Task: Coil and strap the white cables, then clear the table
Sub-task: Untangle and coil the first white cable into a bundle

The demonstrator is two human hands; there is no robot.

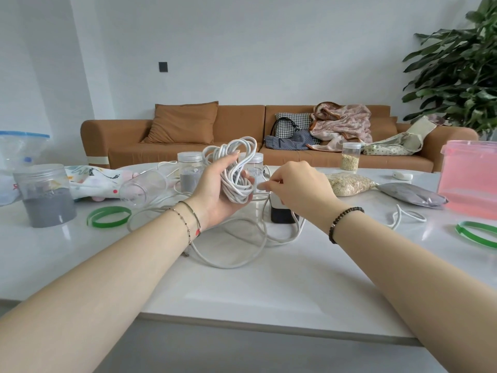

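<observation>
White cables [242, 254] sprawl in loose loops over the middle of the tabletop [242, 297], right below and between the two hands I am watching. A black block [281, 215], which I take for an adapter, stands among them. Part of that cable is gathered into a coil [236, 181] held up off the tabletop. Its long axis runs up and down, and the top loops fan out above the fingers. The left hand [215, 195] grips the coil round its lower half, palm turned toward me, fingers and thumb wrapped about the bundle. The right hand [298, 184] sits just beside it on the right, knuckles up and fingers curled. Its fingertips [265, 186] seem to pinch a strand where it leaves the foot of the coil, though the contact is too small for me to swear to. I judge the next wrap belongs to the right hand: it is nearer the free run, which lies down and toward me from the coil and must be led up and over along that upright axis. A green strap [109, 216] lies flat on the tabletop, left of the left wrist and near it. A second green strap [476, 234] lies well apart at the far right, so I reckon the first is the closer reach once the coil is done
</observation>
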